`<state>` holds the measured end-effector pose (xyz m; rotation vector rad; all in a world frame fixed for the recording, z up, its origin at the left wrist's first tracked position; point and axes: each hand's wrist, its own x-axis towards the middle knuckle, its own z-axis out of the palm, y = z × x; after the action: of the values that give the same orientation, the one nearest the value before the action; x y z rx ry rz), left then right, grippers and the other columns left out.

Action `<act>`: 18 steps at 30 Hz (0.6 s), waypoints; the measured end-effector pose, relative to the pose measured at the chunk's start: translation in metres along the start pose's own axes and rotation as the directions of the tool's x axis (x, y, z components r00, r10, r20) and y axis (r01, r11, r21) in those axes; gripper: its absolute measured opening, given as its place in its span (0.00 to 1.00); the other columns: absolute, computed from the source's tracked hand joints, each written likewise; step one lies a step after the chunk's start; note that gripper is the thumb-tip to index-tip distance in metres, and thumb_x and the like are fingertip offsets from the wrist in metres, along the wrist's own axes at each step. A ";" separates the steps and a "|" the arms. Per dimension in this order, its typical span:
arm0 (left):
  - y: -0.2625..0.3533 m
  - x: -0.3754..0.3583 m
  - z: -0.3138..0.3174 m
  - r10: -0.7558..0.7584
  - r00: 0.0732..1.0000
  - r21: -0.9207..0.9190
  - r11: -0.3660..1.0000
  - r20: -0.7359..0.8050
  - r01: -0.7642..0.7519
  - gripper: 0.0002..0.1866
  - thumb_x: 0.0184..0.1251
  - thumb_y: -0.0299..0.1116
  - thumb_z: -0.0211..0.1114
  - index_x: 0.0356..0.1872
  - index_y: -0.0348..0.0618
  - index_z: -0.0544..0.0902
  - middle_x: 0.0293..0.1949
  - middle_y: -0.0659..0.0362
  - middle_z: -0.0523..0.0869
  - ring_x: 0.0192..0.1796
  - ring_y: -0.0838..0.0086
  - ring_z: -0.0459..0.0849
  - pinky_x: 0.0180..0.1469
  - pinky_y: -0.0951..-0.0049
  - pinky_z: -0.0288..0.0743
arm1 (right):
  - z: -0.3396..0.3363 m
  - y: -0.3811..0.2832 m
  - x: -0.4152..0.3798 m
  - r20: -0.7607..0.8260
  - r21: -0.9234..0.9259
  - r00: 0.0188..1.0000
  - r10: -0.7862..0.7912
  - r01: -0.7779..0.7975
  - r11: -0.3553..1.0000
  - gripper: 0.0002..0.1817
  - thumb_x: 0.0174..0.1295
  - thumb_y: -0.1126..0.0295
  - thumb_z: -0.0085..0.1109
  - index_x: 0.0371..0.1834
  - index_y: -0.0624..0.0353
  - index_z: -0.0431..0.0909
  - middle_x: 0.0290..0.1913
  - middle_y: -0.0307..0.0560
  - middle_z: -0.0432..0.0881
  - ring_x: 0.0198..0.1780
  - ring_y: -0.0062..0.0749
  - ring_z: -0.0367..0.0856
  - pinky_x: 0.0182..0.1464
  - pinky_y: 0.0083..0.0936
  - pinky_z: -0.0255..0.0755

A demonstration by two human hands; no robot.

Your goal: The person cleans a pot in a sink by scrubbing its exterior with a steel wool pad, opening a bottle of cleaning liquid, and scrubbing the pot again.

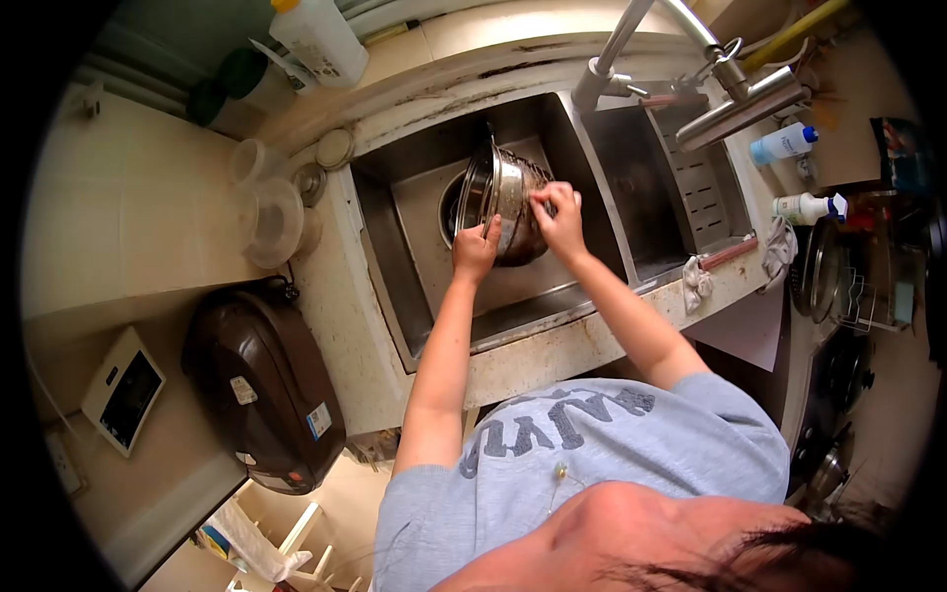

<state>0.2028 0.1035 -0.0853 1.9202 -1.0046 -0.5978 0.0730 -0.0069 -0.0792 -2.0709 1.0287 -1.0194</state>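
A shiny metal bowl is tipped on its side over the left sink basin, its rim turned to the left. My left hand grips its near edge, thumb along the outer wall. On the bowl's right outer side, the fingers of my right hand are pinched together against the surface. Whether something small is between them is hidden. Behind the tilted bowl, part of another round vessel shows on the basin floor.
A chrome faucet rises behind the sink divider. To the right are a second basin with a slotted drainer, a cloth and a spray bottle. Clear plastic containers and a brown appliance stand left.
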 end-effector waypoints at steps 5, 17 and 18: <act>-0.002 0.002 0.001 0.006 1.000 -0.008 1.000 -0.002 -0.006 0.28 0.64 0.53 0.54 0.16 0.36 0.77 0.16 0.42 0.73 0.20 0.47 0.74 0.24 0.58 0.66 | 0.013 0.006 0.031 0.026 -0.012 0.998 0.065 -0.065 0.998 0.05 0.52 0.67 0.62 0.29 0.54 0.78 0.35 0.45 0.79 0.41 0.42 0.72 0.47 0.33 0.65; 0.005 0.001 -0.001 -0.023 1.000 -0.007 1.000 -0.017 0.023 0.28 0.64 0.52 0.54 0.16 0.36 0.77 0.15 0.42 0.72 0.19 0.48 0.73 0.22 0.59 0.65 | 0.023 0.018 0.043 0.118 0.107 0.942 0.315 -0.327 0.939 0.05 0.48 0.71 0.64 0.23 0.56 0.77 0.32 0.44 0.78 0.39 0.40 0.72 0.44 0.31 0.65; 0.004 0.001 -0.002 -0.001 1.000 0.058 0.998 -0.016 0.002 0.28 0.64 0.52 0.54 0.16 0.36 0.77 0.15 0.42 0.72 0.18 0.49 0.73 0.22 0.59 0.65 | 0.019 0.007 0.028 0.027 0.065 0.977 0.213 -0.214 0.975 0.05 0.48 0.72 0.64 0.23 0.57 0.77 0.32 0.44 0.78 0.39 0.40 0.72 0.44 0.31 0.65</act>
<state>0.2029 0.1026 -0.0809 1.9739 -1.0209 -0.5588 0.0975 -0.0307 -0.0841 -1.8657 1.1619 -0.9099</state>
